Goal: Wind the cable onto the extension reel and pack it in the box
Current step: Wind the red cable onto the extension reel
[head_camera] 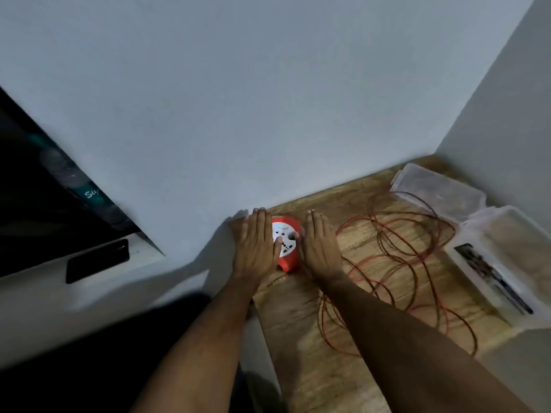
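Note:
A round red extension reel [286, 248] with a white socket face stands on the wooden table [301, 311] close to the wall. My left hand [256, 245] lies flat at its left side, fingers straight, thumb on the white face. My right hand [319, 245] lies flat at its right side, thumb touching the face too. The thin red cable [396, 260] sprawls in loose loops across the table to the right of the reel. A clear plastic box [507, 260] sits at the right edge, with its clear lid [438, 192] lying behind it.
A grey wall [238, 99] rises right behind the reel, and a second wall [507, 99] closes the right side. A dark phone [97, 260] lies on a white ledge at the left. Dark items lie inside the box.

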{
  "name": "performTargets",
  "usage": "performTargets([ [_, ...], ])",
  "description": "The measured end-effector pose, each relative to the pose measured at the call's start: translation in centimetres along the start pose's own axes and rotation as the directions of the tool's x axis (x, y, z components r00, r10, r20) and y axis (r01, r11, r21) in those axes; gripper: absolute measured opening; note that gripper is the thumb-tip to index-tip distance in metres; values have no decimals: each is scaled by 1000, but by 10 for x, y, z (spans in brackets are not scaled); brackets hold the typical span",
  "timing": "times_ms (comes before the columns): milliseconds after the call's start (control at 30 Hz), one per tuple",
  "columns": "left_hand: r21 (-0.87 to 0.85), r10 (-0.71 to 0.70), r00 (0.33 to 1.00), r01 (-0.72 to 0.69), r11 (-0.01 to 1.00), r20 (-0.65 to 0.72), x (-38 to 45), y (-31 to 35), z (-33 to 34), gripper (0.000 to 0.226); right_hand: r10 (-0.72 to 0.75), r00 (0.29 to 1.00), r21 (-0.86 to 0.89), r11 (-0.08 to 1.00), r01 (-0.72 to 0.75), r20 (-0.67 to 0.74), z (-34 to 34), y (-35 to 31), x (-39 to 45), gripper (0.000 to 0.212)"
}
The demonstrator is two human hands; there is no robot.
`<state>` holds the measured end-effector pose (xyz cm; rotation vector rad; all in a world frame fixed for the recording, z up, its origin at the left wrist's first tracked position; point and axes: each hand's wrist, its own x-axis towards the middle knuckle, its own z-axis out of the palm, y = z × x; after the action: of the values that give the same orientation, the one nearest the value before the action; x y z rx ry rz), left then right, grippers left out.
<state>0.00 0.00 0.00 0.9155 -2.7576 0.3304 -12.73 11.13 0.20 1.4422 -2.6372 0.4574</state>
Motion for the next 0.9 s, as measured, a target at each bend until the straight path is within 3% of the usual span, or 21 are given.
performTargets([
  [100, -92, -26, 986, 42, 995, 162, 13, -5, 17, 65, 51, 998, 103, 993, -54, 31, 14, -5, 3, 45],
  [200, -122, 6, 971, 24, 992, 239, 26, -10, 31, 67, 84, 996, 109, 990, -85, 18, 19, -12, 5, 32],
  [367, -91, 150, 952, -130, 987, 267, 43, -24, 31, 59, 265, 960, 243, 929, -280, 92, 17, -27, 20, 29],
  [533, -56, 228, 957, -221, 974, 178, 58, -32, 23, 55, 454, 850, 348, 778, -524, 265, 11, -31, 43, 36],
  [667, 30, 478, 839, -502, 864, 262, 65, -37, 34, 54, 499, 812, 313, 753, -579, 302, 4, -29, 49, 28],
  [800, -105, 501, 808, -495, 863, 309, 88, -35, 9, 33, 510, 830, 278, 783, -557, 227, -20, -28, 49, 23],
  [900, -329, 478, 855, -401, 855, 201, 120, -25, -20, 39, 502, 851, 257, 812, -524, 153, -48, -23, 49, 14],
])
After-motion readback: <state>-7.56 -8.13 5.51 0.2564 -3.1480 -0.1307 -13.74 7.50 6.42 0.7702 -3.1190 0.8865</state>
